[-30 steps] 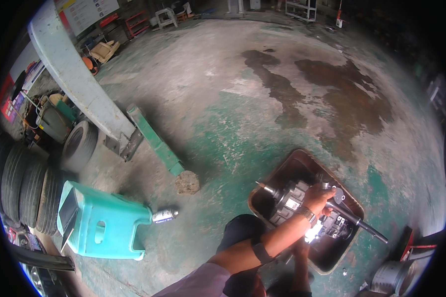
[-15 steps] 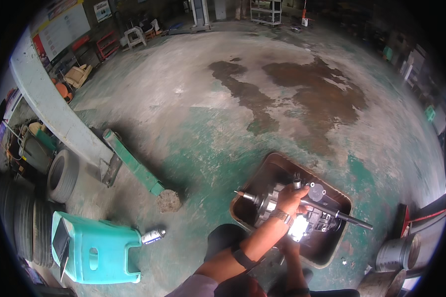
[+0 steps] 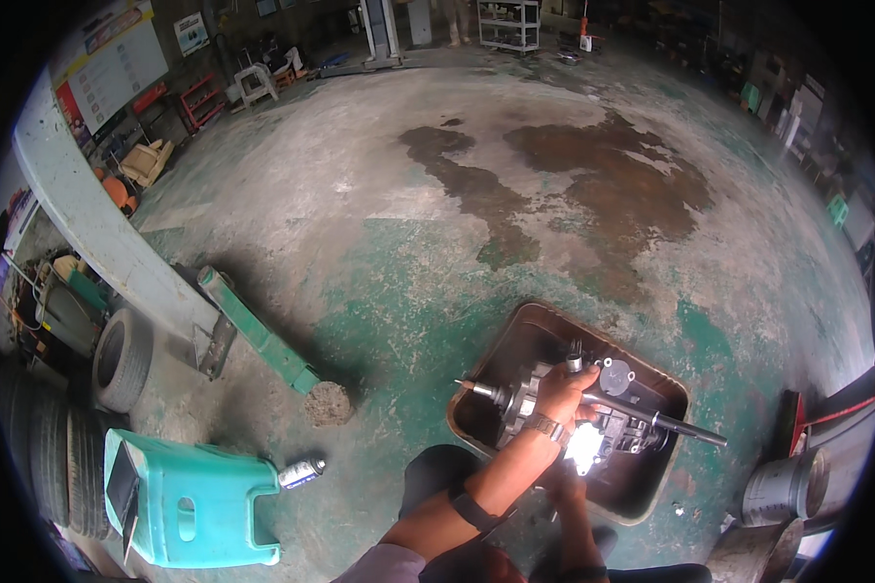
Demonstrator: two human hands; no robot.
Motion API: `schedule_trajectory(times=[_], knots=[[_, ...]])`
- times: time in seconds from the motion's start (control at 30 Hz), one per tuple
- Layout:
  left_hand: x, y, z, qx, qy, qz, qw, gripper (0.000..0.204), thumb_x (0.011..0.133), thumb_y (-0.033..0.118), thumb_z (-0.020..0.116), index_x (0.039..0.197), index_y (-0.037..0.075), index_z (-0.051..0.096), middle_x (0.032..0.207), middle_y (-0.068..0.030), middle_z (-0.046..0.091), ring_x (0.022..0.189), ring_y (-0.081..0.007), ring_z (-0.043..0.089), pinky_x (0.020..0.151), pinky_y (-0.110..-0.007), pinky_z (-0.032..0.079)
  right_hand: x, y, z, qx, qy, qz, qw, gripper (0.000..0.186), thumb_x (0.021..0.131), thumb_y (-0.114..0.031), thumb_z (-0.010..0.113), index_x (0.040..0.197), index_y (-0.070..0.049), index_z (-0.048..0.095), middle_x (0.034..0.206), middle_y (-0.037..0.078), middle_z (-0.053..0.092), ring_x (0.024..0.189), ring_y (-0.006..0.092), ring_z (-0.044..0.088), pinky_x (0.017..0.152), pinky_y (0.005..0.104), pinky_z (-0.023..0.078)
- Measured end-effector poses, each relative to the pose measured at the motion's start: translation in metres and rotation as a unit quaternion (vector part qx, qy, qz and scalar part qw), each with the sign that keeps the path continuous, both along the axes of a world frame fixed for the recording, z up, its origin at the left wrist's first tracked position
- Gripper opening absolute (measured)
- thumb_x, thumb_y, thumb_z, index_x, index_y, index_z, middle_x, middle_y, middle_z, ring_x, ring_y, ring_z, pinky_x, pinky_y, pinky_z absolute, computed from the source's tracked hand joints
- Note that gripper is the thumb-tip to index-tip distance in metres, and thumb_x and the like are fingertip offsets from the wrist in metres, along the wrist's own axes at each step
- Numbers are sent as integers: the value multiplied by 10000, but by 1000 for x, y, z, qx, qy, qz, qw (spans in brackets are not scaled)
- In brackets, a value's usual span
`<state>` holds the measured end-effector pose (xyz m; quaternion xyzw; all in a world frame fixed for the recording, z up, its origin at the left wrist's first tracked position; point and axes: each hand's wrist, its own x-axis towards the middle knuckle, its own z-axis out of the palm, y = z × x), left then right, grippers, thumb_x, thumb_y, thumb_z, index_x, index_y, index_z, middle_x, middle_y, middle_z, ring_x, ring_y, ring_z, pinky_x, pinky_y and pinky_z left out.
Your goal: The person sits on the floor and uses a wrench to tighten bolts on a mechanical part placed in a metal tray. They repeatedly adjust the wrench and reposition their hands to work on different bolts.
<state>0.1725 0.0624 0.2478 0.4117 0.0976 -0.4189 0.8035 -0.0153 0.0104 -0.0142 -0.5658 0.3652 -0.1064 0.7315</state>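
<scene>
A grey metal gearbox-like unit (image 3: 525,403) lies in a rusty brown tray (image 3: 486,342) on the floor before me. From its left side sticks a shaft with a rusty tip, and a short metal fitting (image 3: 576,360) stands upright on it. Across its right side a long black rod (image 3: 685,428) reaches past the tray's rim. My left hand (image 3: 558,393), wearing a metal watch, is closed around the rod's inner end on top of the unit. My right hand (image 3: 568,484) is low at the unit's near side, its fingers hidden by a bright white glare and the left arm.
A turquoise plastic stool (image 3: 228,500) stands at the left, a spray can (image 3: 301,472) lying beside it. Further off are a green lift arm (image 3: 262,335), a grey post (image 3: 107,214) and several tyres (image 3: 124,360). Metal cans (image 3: 778,486) sit at the right. Dark stains mark the floor.
The view has shifted slightly. Both hands keep their places at the metal unit, and nothing has visibly been taken up or let go.
</scene>
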Motion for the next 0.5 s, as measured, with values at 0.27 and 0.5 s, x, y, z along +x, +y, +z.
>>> schedule_trajectory(times=[0.27, 0.5], knots=[[-1, 0, 2, -5, -3, 2, 1000, 227, 782, 128, 686, 900, 64, 503, 683, -40, 543, 458, -169, 551, 326, -274, 444, 4, 10, 35, -1, -55, 47, 997, 385, 908, -378, 462, 828, -22, 584, 629, 76, 554, 454, 142, 469, 385, 244, 342], [-1, -1, -1, 7, 0, 3, 1000, 246, 796, 156, 678, 942, 35, 521, 807, -92, 600, 477, -201, 578, 323, -268, 465, -2, 5, 39, -26, -57, 54, 997, 283, 909, -258, 481, 959, 0, 586, 733, 95, 601, 595, 172, 552, 465, 255, 409]])
